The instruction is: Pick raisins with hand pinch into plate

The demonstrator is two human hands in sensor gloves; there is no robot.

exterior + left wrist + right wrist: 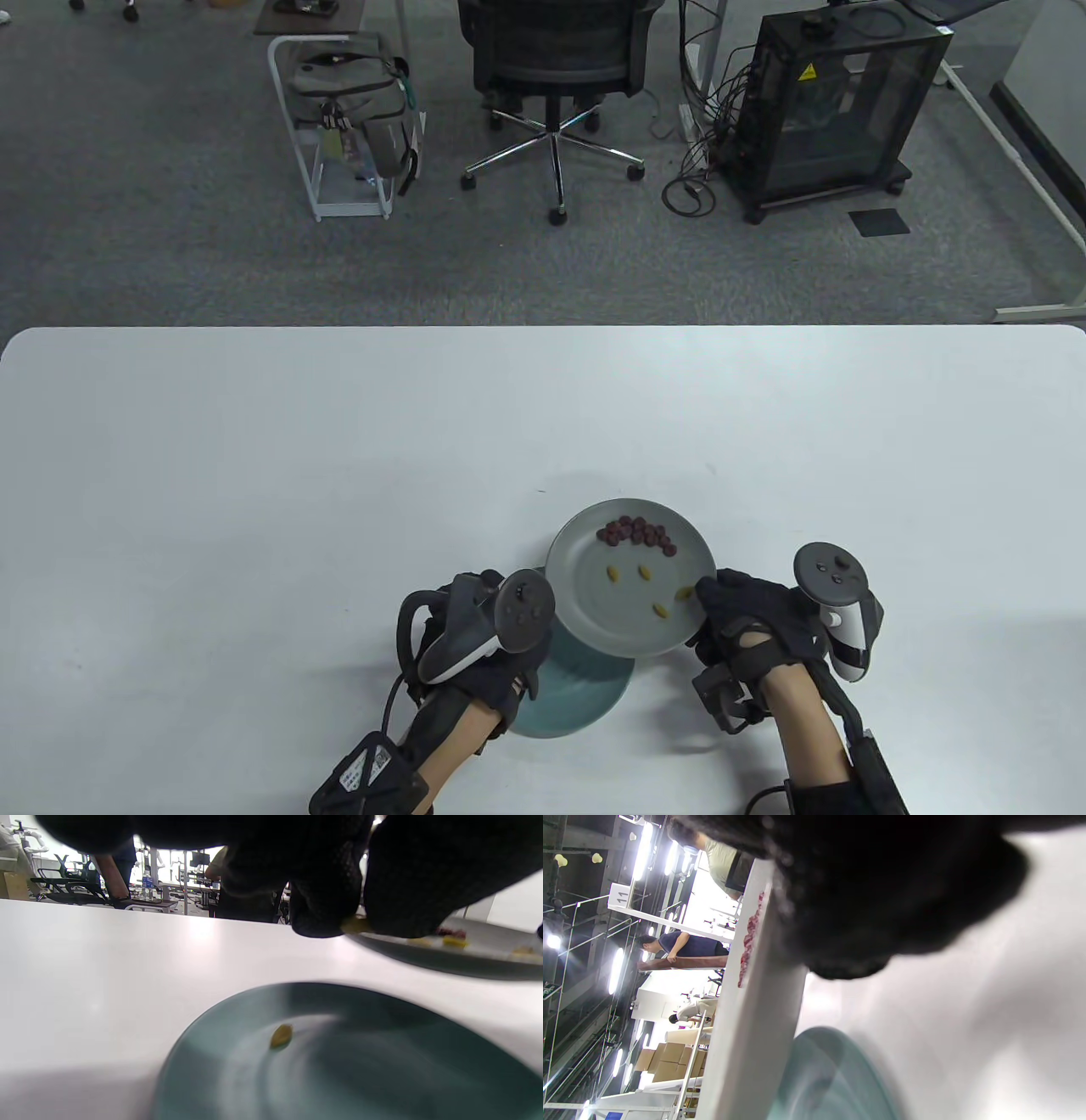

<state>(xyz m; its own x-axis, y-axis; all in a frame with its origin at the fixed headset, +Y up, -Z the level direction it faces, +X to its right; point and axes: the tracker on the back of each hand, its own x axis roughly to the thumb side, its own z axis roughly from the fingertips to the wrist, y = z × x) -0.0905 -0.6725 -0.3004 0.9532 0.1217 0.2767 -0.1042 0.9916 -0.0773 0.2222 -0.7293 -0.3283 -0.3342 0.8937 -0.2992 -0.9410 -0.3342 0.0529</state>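
L hand (331,878) fingers pinching yellow raisin (355,926) over teal plate (339,1069), R hand (747,620) holding grey plate (585,611) rim

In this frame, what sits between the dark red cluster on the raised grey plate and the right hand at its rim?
Table view: bare plate surface with yellow raisins lies between the dark red cluster and the right hand.

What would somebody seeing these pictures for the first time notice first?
A grey plate held tilted above the white table, gripped at its right rim by the right hand, carries a cluster of dark red raisins and a few yellow raisins. Partly under it lies a teal plate with one yellow raisin on it. Above that plate, the left hand pinches a yellow raisin between its fingertips.
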